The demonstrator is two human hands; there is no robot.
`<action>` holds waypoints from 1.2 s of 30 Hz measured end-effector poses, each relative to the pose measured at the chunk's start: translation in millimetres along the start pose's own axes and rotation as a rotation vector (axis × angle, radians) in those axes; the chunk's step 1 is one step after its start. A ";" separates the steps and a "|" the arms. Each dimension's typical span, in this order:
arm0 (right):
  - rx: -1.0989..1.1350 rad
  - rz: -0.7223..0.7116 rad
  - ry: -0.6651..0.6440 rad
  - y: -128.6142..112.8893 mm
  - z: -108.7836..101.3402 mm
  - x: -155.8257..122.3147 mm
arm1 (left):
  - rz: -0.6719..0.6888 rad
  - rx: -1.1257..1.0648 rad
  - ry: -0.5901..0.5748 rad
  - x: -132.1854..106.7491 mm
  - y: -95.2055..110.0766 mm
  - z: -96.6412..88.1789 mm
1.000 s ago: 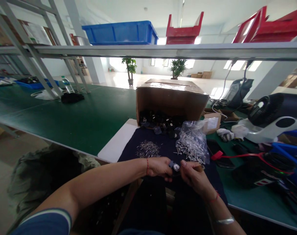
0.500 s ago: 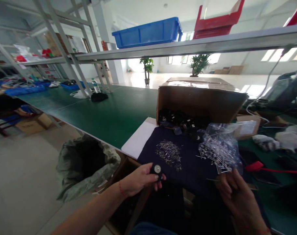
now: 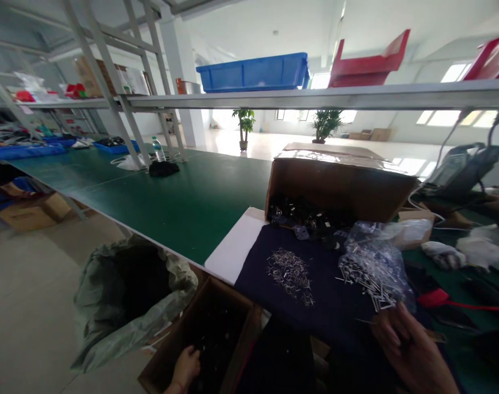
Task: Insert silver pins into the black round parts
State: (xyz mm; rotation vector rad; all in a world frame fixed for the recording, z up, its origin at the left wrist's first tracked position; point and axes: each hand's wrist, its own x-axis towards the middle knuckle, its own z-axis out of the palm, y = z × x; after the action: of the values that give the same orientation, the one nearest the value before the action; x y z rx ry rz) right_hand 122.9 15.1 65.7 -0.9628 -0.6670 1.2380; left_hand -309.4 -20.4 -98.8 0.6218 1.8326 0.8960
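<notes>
Bagged metal pins, just above right hand, left hand in cardboard box, both grips unclear

You've dropped your left hand from over the dark cloth into the cardboard box. Your right hand has slid slightly lower.

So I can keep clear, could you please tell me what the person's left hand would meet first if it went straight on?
Probably the dark contents of the open cardboard box the left hand is reaching into, though depth is unclear; the box's far wall lies beyond.
</notes>
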 end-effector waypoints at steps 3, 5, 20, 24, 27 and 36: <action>0.020 -0.029 -0.034 1.1 -2.8 0.9 | 0.236 -0.057 0.245 10.9 44.7 -6.1; 0.021 -0.050 -0.066 -0.3 -2.4 0.8 | 0.420 -0.083 0.306 2.5 91.0 -3.4; 0.041 -0.099 -0.051 2.8 4.3 -4.9 | 1.169 0.681 -0.466 -24.1 342.3 244.7; -0.035 -0.152 -0.016 0.9 3.8 -4.8 | 1.021 0.552 -0.501 -27.0 340.2 226.0; -0.305 -0.267 0.024 4.0 12.3 -7.8 | 0.899 0.375 -0.586 -45.0 321.4 193.9; -1.263 -1.086 -0.348 26.6 80.3 -62.1 | 0.382 -0.197 -0.887 -136.6 183.2 93.5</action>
State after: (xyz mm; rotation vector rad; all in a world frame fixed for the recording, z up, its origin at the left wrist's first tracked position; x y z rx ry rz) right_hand 27.7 -25.1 84.3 -1.0612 -2.0220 -0.1370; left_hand -163.7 17.0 97.0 1.0541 0.8356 0.8344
